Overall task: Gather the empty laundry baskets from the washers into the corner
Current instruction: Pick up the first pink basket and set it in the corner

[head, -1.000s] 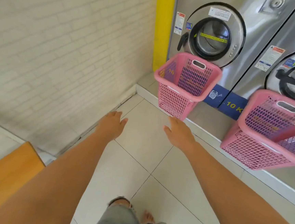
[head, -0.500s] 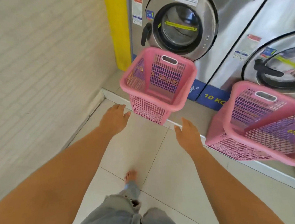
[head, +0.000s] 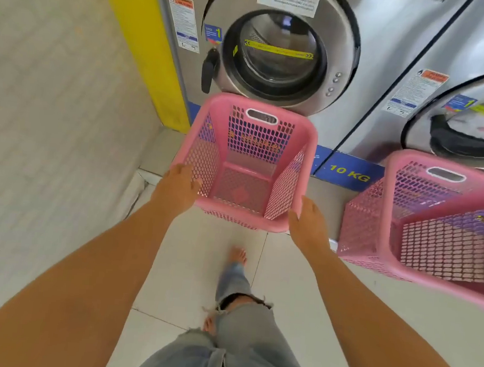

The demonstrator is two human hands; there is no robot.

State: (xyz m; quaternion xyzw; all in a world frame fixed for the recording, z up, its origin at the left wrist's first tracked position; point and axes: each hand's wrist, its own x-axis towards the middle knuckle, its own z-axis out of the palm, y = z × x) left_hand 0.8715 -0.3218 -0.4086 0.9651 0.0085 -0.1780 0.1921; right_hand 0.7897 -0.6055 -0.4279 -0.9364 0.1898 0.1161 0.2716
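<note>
- A laundry room; pale tiled floor below, a light brick-pattern wall on the left, and a yellow strip where that wall meets the machines.
- Two steel front-loading washers stand side by side on a raised step; the left washer has its round door shut, with a white label above the glass and a yellow band across it; the right washer is cut off by the frame edge; a blue "10 KG" band runs along their base.
- Right basket, pink and perforated, sits empty before the right washer, tilted toward the camera, well apart from both hands.
- Left basket, pink, empty, stands before the left washer near the corner, its far rim just under the door.
- The person's legs in torn grey jeans and a bare foot show below.
- Left hand is on the left basket's near left corner, fingers curled loosely over the rim.
- Right hand lies against the near right corner, fingers mostly straight; whether it truly grips, I cannot tell.
</note>
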